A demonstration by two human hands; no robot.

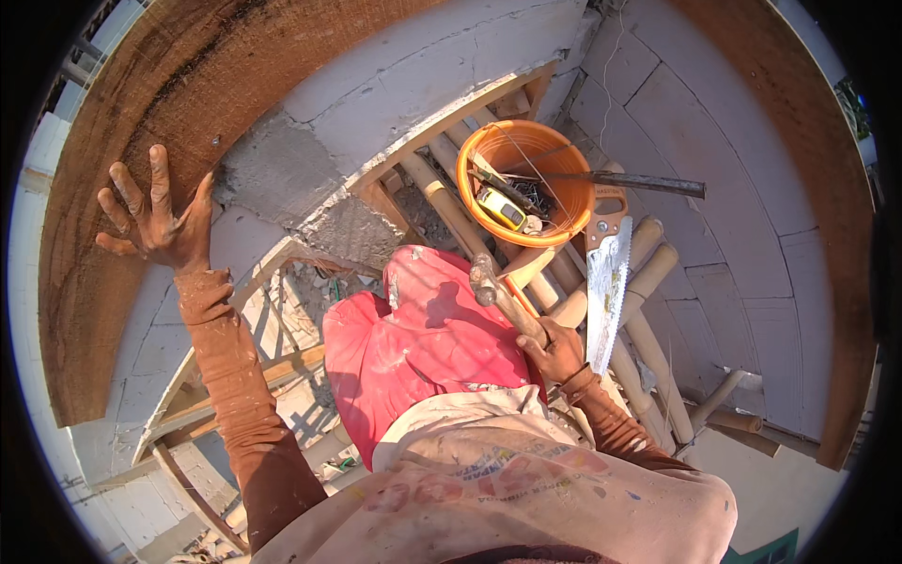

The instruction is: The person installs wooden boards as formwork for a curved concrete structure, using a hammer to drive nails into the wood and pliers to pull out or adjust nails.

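My left hand (162, 218) is spread with fingers apart, its palm against a wide brown wooden board (225, 89) that runs along the block wall. A nail head (217, 141) seems to stick out of the board to the right of that hand. My right hand (554, 350) is closed round the handle of a hammer (503, 299), whose metal head points up and to the left above my knee. Just right of this hand lies a handsaw (608, 282) with a wooden handle. Beyond the hammer stands an orange bucket (474, 202).
The bucket holds a yellow tape measure (503, 209), nails and a metal bar (639, 180) jutting out right. Bamboo poles (648, 371) form an uneven platform under me, with gaps between. Pale block walls (695, 160) rise ahead and right; another board (799, 103) crosses the right wall.
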